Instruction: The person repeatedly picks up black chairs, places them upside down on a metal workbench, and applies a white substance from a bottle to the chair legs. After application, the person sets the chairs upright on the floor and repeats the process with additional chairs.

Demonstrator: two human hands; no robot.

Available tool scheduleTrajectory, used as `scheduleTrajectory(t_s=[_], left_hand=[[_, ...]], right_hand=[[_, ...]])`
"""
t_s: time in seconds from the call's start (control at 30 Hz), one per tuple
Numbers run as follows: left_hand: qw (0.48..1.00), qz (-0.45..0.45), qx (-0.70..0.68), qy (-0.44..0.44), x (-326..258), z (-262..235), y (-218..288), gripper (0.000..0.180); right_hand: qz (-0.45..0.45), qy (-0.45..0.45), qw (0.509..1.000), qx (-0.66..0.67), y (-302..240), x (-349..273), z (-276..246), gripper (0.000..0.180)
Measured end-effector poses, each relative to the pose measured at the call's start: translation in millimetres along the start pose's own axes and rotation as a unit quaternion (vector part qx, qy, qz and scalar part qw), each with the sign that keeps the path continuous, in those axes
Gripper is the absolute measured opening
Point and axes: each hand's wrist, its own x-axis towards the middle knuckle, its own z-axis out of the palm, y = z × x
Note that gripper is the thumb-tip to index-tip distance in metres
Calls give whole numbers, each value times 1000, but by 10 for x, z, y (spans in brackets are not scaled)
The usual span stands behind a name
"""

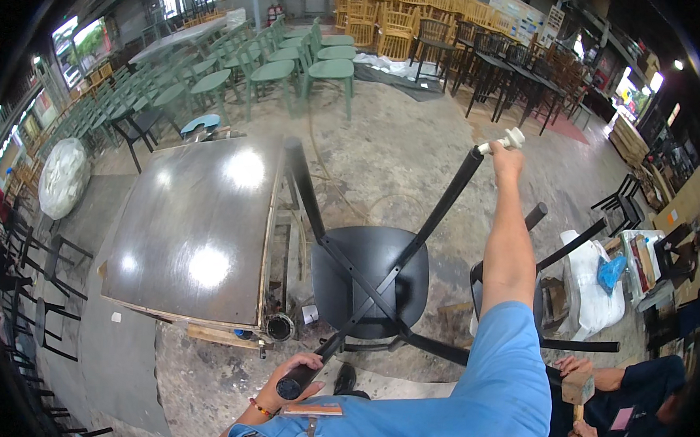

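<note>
A black chair [335,277] is upside down before me, its crossed braces and leg ends facing up. Around the end of its near left leg [332,348] my left hand [280,379] is closed. My right arm reaches out to the far right leg [451,195]. There my right hand [506,165] is closed on a small white knobbly piece [512,138], held at the leg's tip. Whether the piece is fixed to the leg cannot be made out. The far left leg [304,188] stands free of both hands.
A dark glossy-topped table [195,226] stands left of the chair. At my right a co-worker [641,400] holds a wooden mallet [577,385] beside another upturned black chair [577,345]. Green chairs [272,70] fill the far left; wooden chairs [398,33] stand behind. A hose [316,145] crosses the floor.
</note>
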Motion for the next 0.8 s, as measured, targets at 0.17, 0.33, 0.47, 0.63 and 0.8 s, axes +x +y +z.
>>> scheduleTrajectory(t_s=[0.17, 0.33, 0.47, 0.63, 0.8], left_hand=[[999, -32, 12, -6, -25, -12, 60, 36], [999, -41, 24, -5, -42, -48, 86, 33], [998, -48, 23, -25, -42, -75, 21, 34], [998, -48, 26, -34, -49, -87, 81, 34], [997, -27, 41, -53, -53, -90, -27, 34]], right_hand=[[-71, -82, 992, 63, -581, -294, 374, 37], [-102, -261, 936, 214, -1424, -1324, 1253, 30], [-104, -328, 900, 269, -1940, -1976, 1723, 30], [-118, -307, 926, 185, -2180, -2251, 1977, 31], [-141, -261, 947, 124, -2200, -2265, 2103, 31]])
